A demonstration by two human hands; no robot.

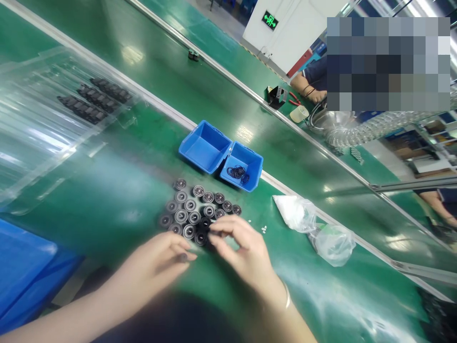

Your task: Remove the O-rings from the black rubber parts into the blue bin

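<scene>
While left hand (162,261) holds dark piece (183,257), right hand (246,245) — by black parts (181,216).

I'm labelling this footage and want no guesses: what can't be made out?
All in the head view:
Dark piece in left hand: blurred, partly covered by fingers.
Whether right hand holds anything: hidden by its fingers.
Co-worker: upper body pixelated.
Black item, lower right: blurred, cut off by the edge.
</scene>
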